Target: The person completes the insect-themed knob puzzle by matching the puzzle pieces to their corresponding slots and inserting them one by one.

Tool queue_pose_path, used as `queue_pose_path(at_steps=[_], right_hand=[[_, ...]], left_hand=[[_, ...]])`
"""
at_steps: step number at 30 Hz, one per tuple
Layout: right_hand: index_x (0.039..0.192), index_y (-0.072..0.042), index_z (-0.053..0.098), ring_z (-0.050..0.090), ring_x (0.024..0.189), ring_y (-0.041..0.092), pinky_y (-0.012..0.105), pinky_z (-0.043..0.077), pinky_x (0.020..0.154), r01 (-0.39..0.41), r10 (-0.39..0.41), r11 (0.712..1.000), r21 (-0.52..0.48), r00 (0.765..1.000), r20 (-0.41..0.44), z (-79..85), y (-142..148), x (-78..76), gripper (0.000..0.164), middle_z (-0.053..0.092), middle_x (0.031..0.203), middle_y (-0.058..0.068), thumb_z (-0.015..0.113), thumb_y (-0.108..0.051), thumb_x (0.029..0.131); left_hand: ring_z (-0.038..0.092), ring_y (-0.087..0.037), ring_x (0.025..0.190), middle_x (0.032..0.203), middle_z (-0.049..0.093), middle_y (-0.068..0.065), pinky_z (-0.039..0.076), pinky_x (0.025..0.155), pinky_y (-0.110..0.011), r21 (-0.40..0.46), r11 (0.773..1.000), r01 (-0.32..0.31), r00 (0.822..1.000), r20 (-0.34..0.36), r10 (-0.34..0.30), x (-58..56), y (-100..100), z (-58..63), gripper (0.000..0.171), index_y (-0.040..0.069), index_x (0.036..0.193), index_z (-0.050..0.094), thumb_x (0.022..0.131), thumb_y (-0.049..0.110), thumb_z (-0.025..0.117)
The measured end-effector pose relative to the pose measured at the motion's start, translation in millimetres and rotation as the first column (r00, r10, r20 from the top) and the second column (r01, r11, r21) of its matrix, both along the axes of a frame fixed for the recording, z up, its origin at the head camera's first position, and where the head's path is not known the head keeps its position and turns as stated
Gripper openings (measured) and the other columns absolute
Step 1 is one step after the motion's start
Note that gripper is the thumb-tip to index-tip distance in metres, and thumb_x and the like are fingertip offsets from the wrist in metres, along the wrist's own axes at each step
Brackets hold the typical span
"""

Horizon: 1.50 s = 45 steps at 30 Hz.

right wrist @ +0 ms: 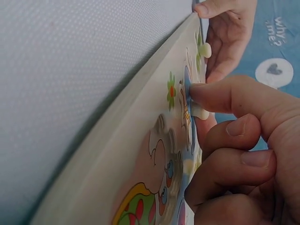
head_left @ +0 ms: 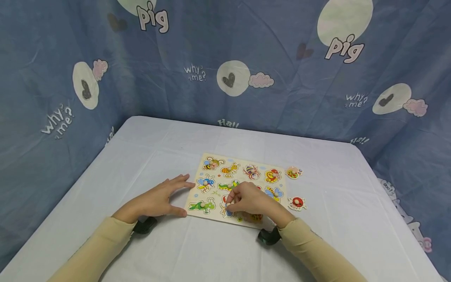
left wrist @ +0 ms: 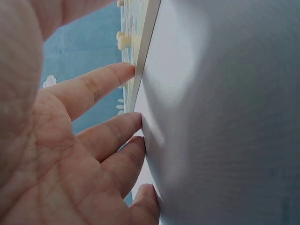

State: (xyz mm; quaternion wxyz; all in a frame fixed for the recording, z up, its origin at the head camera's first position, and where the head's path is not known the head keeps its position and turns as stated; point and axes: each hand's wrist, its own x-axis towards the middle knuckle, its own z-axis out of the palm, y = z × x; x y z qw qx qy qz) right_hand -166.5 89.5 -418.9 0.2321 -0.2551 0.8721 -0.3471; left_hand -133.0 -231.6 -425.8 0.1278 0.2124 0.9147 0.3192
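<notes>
A wooden peg puzzle board (head_left: 218,219) with insect pictures lies on the table. My left hand (head_left: 155,199) has its fingers spread beside the board's left edge; in the left wrist view its index fingertip (left wrist: 125,70) touches that edge. Over the bottom row, my right hand (head_left: 251,199) pinches a blue puzzle piece (head_left: 228,212) by its knob (right wrist: 200,111), thumb against the blue face. The piece lies close over the board, partly hidden by fingers. Near it, a cut-out recess (right wrist: 161,140) shows a printed cartoon picture. Several knobbed pieces, such as a green grasshopper (head_left: 208,205), sit in the board.
Right of the board lie two loose pieces: a red ladybug piece (head_left: 297,203) and, farther back, a small spotted piece (head_left: 293,172) overlapping the board's corner in this view. A white cloth covers the table (head_left: 148,149). Behind it hangs a blue printed curtain (head_left: 282,105).
</notes>
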Motion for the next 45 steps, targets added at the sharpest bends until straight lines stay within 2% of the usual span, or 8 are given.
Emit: queue_pose_path(at_steps=[10, 16, 21, 26, 33, 35, 40, 45], right_hand=[[0.097, -0.020, 0.080, 0.042, 0.050, 0.007, 0.021, 0.037, 0.054, 0.001, 0.000, 1.000, 0.004, 0.999, -0.055, 6.2, 16, -5.9, 0.010, 0.051, 0.054, -0.008, 0.084, -0.030, 0.094], [0.100, -0.016, 0.080, 0.044, 0.052, 0.007, 0.022, 0.037, 0.053, 0.074, -0.073, 0.997, 0.016, 0.994, -0.078, 10.5, 31, -14.7, 0.013, 0.051, 0.056, -0.008, 0.080, -0.029, 0.097], [0.102, -0.018, 0.080, 0.035, 0.049, 0.010, 0.023, 0.031, 0.049, 0.172, -0.170, 0.985, 0.015, 0.982, -0.083, 12.5, 48, -25.3, 0.013, 0.044, 0.054, -0.006, 0.080, -0.030, 0.097], [0.105, -0.017, 0.079, 0.033, 0.049, 0.012, 0.025, 0.030, 0.048, 0.285, -0.281, 0.958, 0.022, 0.954, -0.103, 15.0, 68, -37.7, 0.018, 0.041, 0.054, -0.006, 0.078, -0.033, 0.098], [0.104, -0.009, 0.078, 0.048, 0.063, 0.015, 0.027, 0.040, 0.056, 0.434, -0.424, 0.900, 0.038, 0.893, -0.150, 20.2, 102, -56.3, 0.026, 0.062, 0.068, 0.001, 0.075, -0.034, 0.100], [0.106, -0.008, 0.078, 0.050, 0.067, 0.016, 0.028, 0.040, 0.057, 0.468, -0.457, 0.883, 0.043, 0.877, -0.151, 21.2, 112, -61.0, 0.028, 0.062, 0.070, 0.001, 0.075, -0.035, 0.099], [0.113, -0.007, 0.075, 0.055, 0.072, 0.017, 0.029, 0.043, 0.061, 0.532, -0.524, 0.845, 0.057, 0.844, -0.113, 22.9, 132, -70.1, 0.035, 0.063, 0.073, 0.000, 0.074, -0.039, 0.100], [0.117, -0.003, 0.073, 0.059, 0.079, 0.018, 0.029, 0.046, 0.067, 0.572, -0.562, 0.816, 0.088, 0.820, -0.109, 20.7, 148, -76.2, 0.042, 0.073, 0.088, 0.005, 0.073, -0.042, 0.101]], left_hand=[[0.024, -0.051, 0.163, 0.174, 0.031, -0.025, 0.015, 0.131, -0.074, 0.000, 1.000, -0.005, 1.000, 0.002, 0.005, -0.2, 0, -0.9, 0.084, 0.014, 0.154, 0.058, 0.080, 0.030, 0.095], [0.024, -0.050, 0.163, 0.174, 0.032, -0.024, 0.015, 0.131, -0.074, -0.005, 1.000, -0.005, 1.000, -0.002, 0.005, -1.1, 0, -1.5, 0.083, 0.015, 0.154, 0.058, 0.080, 0.030, 0.095], [0.024, -0.050, 0.163, 0.174, 0.031, -0.024, 0.015, 0.131, -0.074, -0.008, 1.000, -0.003, 1.000, -0.003, 0.003, -1.1, 0, -1.2, 0.084, 0.015, 0.154, 0.058, 0.080, 0.031, 0.095], [0.024, -0.050, 0.163, 0.174, 0.032, -0.024, 0.015, 0.131, -0.074, -0.010, 1.000, -0.001, 1.000, -0.004, 0.001, -0.5, 0, -0.6, 0.084, 0.015, 0.154, 0.058, 0.080, 0.032, 0.095], [0.023, -0.050, 0.164, 0.175, 0.031, -0.023, 0.014, 0.131, -0.074, -0.005, 1.000, 0.001, 1.000, 0.001, -0.001, -0.5, 0, -0.5, 0.085, 0.016, 0.154, 0.057, 0.081, 0.034, 0.095], [0.023, -0.049, 0.164, 0.175, 0.031, -0.023, 0.014, 0.131, -0.073, -0.006, 1.000, 0.000, 1.000, 0.000, 0.000, -0.9, 0, -0.6, 0.085, 0.017, 0.155, 0.057, 0.080, 0.034, 0.095], [0.023, -0.049, 0.164, 0.175, 0.030, -0.023, 0.014, 0.131, -0.073, -0.004, 1.000, 0.001, 1.000, 0.000, -0.001, -1.1, 0, -0.6, 0.085, 0.017, 0.155, 0.057, 0.080, 0.034, 0.095], [0.023, -0.049, 0.164, 0.175, 0.031, -0.023, 0.015, 0.131, -0.074, -0.008, 1.000, 0.005, 1.000, 0.001, -0.005, -0.8, 0, -1.3, 0.086, 0.017, 0.155, 0.057, 0.081, 0.035, 0.095]])
